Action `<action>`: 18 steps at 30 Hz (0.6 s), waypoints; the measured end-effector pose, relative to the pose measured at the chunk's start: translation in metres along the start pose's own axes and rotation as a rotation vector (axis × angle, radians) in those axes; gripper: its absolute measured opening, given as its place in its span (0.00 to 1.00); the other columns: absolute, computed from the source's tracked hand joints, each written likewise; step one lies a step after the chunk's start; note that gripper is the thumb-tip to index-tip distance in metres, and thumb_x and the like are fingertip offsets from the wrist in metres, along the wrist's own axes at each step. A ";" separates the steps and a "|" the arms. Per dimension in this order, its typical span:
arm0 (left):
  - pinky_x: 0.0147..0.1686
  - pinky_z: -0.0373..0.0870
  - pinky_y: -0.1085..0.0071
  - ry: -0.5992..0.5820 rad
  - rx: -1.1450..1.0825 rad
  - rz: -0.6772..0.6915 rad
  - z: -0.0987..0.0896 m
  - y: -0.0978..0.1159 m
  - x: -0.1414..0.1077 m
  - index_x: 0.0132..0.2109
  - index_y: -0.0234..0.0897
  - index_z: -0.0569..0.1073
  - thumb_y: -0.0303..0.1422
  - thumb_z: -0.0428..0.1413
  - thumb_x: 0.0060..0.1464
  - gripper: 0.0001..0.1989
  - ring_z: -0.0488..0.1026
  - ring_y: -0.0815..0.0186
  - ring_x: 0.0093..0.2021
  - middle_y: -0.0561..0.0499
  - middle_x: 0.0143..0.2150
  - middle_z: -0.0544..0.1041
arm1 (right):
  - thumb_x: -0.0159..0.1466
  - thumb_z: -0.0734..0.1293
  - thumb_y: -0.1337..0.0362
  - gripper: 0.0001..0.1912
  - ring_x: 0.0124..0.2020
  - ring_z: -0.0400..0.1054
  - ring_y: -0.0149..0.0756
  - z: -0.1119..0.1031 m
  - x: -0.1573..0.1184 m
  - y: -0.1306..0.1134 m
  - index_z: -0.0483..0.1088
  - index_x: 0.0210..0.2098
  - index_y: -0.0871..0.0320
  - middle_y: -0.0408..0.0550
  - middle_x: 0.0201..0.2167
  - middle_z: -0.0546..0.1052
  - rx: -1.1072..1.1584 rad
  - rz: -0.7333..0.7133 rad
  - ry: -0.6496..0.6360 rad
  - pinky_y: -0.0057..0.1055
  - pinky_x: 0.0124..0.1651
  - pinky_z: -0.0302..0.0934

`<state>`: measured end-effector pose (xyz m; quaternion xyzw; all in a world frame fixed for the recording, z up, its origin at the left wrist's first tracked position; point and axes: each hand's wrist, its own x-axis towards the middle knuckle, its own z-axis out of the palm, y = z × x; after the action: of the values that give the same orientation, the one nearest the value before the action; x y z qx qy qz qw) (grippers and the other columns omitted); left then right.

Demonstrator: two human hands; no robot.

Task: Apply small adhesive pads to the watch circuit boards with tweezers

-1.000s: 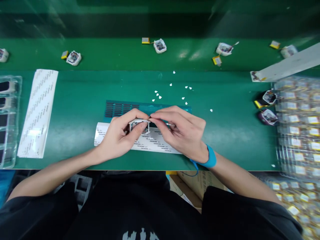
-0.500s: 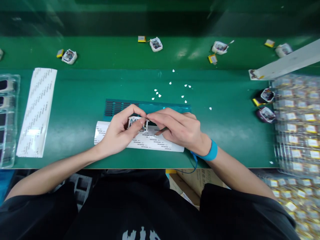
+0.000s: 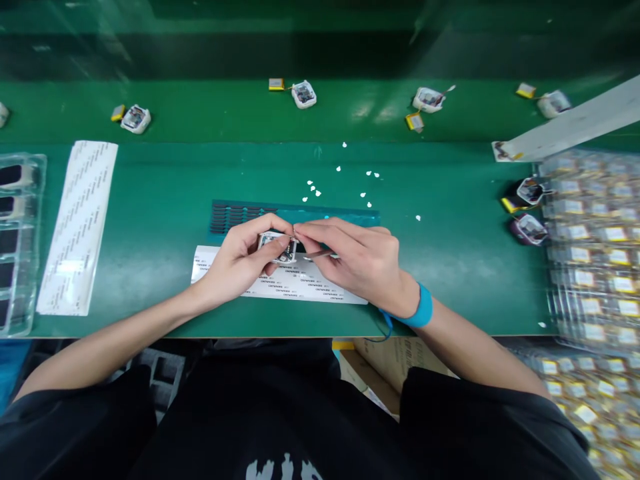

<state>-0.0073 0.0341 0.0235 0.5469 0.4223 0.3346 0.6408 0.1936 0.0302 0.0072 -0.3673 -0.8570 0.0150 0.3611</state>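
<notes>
Plainly, a broad green work table (image 3: 450,267) fills the middle, with a glossy green strip (image 3: 215,110) running along its far side. Stacked clear plastic trays (image 3: 554,320) of silver-and-yellow packs stand at the right edge; another clear plastic tray (image 3: 41,213), with dark-faced pieces in it, sits at the far left. Near that one lies a long white printed sheet (image 3: 77,230), slightly slanted. Nearer the middle, a white sheet with rows of black print (image 3: 310,283) lies beneath the hands, and just beyond it a translucent teal sheet with dark strips (image 3: 285,212).

Over these two sheets the left hand (image 3: 245,257) has its thumb and fingers closed around a squarish white open casing with circuitry inside (image 3: 289,255), thumb laid across the open face. The right hand (image 3: 357,260), with a bright blue band (image 3: 425,305) on its wrist, has thumb and forefinger pinched together at the casing's upper right corner; whether something tiny is between those tips I cannot tell. That hand also holds a slim grey metal tool (image 3: 313,255), its end pointing toward the casing.

Similar white casings (image 3: 304,95) are spaced along the strip, several with a small yellow-edged battery (image 3: 276,85) beside them. Smallest are the scattered white specks (image 3: 318,193) beyond the teal sheet.
</notes>
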 end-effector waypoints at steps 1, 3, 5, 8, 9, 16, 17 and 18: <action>0.17 0.62 0.78 -0.003 0.012 -0.002 0.000 0.000 0.000 0.40 0.36 0.73 0.30 0.56 0.62 0.03 0.62 0.76 0.18 0.57 0.25 0.66 | 0.69 0.63 0.70 0.09 0.34 0.78 0.28 0.001 -0.001 0.000 0.74 0.46 0.57 0.43 0.39 0.84 -0.011 0.000 -0.006 0.23 0.28 0.65; 0.17 0.61 0.78 -0.019 0.019 -0.009 0.000 0.002 -0.001 0.40 0.36 0.72 0.30 0.55 0.63 0.03 0.63 0.75 0.19 0.56 0.25 0.67 | 0.69 0.63 0.70 0.10 0.33 0.78 0.28 0.002 -0.002 0.001 0.74 0.45 0.57 0.42 0.36 0.83 -0.034 0.000 0.005 0.23 0.28 0.66; 0.17 0.59 0.78 -0.027 0.025 -0.007 -0.001 0.003 -0.001 0.41 0.36 0.73 0.30 0.55 0.63 0.03 0.65 0.75 0.20 0.55 0.27 0.69 | 0.68 0.63 0.71 0.11 0.31 0.77 0.28 0.003 -0.001 0.005 0.74 0.46 0.57 0.42 0.35 0.83 -0.079 0.021 0.035 0.23 0.28 0.67; 0.17 0.59 0.78 0.010 0.035 -0.014 -0.002 0.005 -0.002 0.44 0.36 0.72 0.29 0.55 0.62 0.04 0.66 0.75 0.21 0.55 0.30 0.71 | 0.68 0.63 0.73 0.15 0.36 0.79 0.33 0.001 0.002 0.013 0.74 0.51 0.57 0.47 0.41 0.83 -0.152 0.069 0.056 0.25 0.29 0.69; 0.17 0.59 0.78 0.025 0.031 -0.024 -0.002 0.005 -0.002 0.45 0.37 0.71 0.29 0.55 0.61 0.05 0.66 0.75 0.21 0.55 0.30 0.71 | 0.68 0.63 0.73 0.16 0.39 0.80 0.35 -0.001 0.003 0.015 0.73 0.53 0.56 0.47 0.45 0.83 -0.158 0.061 0.038 0.26 0.30 0.70; 0.17 0.59 0.77 0.048 0.046 -0.018 0.000 0.000 -0.004 0.46 0.39 0.66 0.26 0.53 0.60 0.07 0.63 0.73 0.19 0.60 0.23 0.64 | 0.70 0.66 0.69 0.17 0.40 0.80 0.37 -0.008 -0.004 0.016 0.71 0.57 0.57 0.48 0.49 0.81 -0.063 -0.172 -0.088 0.28 0.34 0.74; 0.16 0.58 0.76 0.055 0.077 0.008 0.000 -0.002 -0.004 0.47 0.39 0.65 0.27 0.53 0.61 0.08 0.61 0.73 0.18 0.61 0.21 0.62 | 0.70 0.65 0.68 0.16 0.41 0.80 0.38 -0.008 -0.005 0.015 0.72 0.57 0.59 0.50 0.48 0.82 -0.054 -0.184 -0.084 0.29 0.35 0.75; 0.16 0.56 0.75 0.062 0.117 0.035 0.000 -0.003 -0.005 0.48 0.40 0.65 0.27 0.53 0.62 0.08 0.59 0.73 0.17 0.61 0.20 0.60 | 0.70 0.65 0.69 0.15 0.41 0.80 0.38 -0.008 -0.005 0.014 0.72 0.56 0.61 0.51 0.47 0.82 -0.049 -0.190 -0.077 0.29 0.36 0.75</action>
<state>-0.0094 0.0287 0.0212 0.5801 0.4512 0.3370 0.5885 0.2095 0.0349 0.0057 -0.2922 -0.9013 -0.0262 0.3187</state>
